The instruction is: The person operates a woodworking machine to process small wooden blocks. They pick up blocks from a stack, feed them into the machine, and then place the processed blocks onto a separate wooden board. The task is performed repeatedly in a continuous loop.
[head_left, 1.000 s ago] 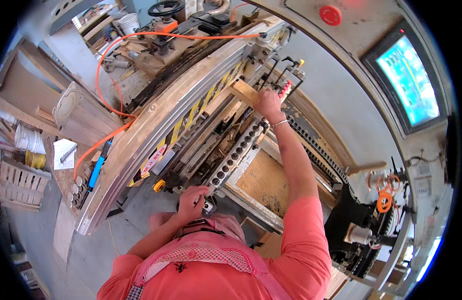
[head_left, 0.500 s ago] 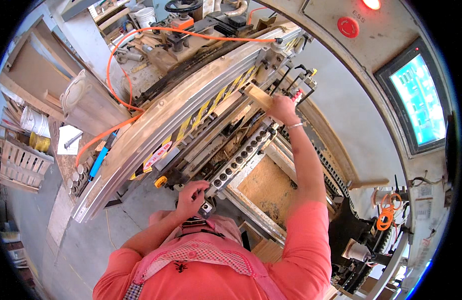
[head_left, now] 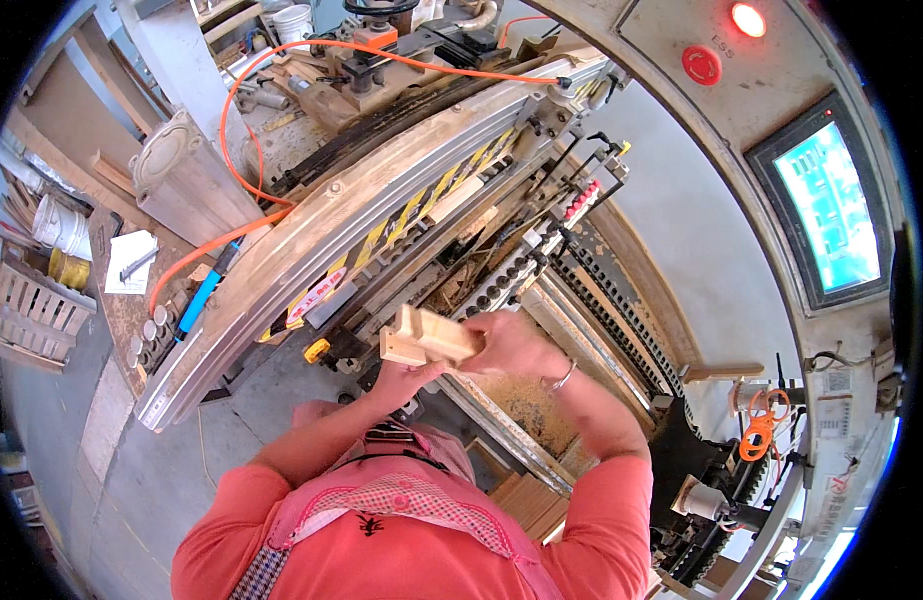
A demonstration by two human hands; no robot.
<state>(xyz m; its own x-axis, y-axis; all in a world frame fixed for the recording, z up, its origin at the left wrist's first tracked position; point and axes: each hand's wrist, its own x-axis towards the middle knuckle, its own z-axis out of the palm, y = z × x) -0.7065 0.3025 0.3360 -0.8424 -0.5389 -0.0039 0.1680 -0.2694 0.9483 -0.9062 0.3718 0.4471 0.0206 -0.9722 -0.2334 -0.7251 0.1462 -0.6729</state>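
Pale, short rectangular wooden blocks (head_left: 428,338), stacked together, are held close to the chest between both hands, above the sawdust-covered bed (head_left: 526,400) of the machine. The left hand (head_left: 406,378) is cupped under the stack with its fingers curled around the lower end, and the right hand (head_left: 511,345) is wrapped over the other end with fingers pressed together, apparently so that the pieces are kept aligned. Farther away, a row of round drill heads (head_left: 506,280) is seen, then a long curved guard with yellow-black stripes (head_left: 381,225), an orange hose (head_left: 281,75) and a lit control screen (head_left: 829,205).
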